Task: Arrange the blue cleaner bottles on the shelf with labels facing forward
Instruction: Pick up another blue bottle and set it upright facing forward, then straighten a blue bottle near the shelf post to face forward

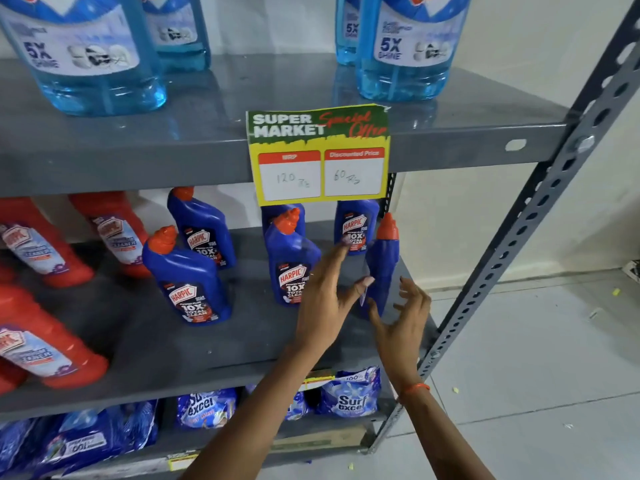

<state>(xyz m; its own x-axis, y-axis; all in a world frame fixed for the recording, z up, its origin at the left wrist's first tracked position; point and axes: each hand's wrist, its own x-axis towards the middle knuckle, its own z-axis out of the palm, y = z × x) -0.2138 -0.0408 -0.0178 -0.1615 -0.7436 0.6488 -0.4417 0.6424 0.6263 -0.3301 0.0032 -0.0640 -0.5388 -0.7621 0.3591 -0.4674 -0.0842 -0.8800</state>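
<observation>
Several dark blue cleaner bottles with orange caps stand on the middle grey shelf (145,344). A front-left bottle (188,282) and a middle bottle (289,261) show their labels forward, as do two at the back (204,230) (355,225). The rightmost bottle (382,261) stands edge-on, its label turned away from me. My left hand (327,299) is spread just left of that bottle, thumb tip near its side. My right hand (403,320) hovers at its lower right with fingers apart. Neither hand visibly grips it.
Red cleaner bottles (45,244) fill the shelf's left side. Large light-blue bottles (86,53) stand on the upper shelf above a yellow price sign (320,155). Detergent packets (349,393) lie on the shelf below. The perforated grey upright (530,216) borders the right edge.
</observation>
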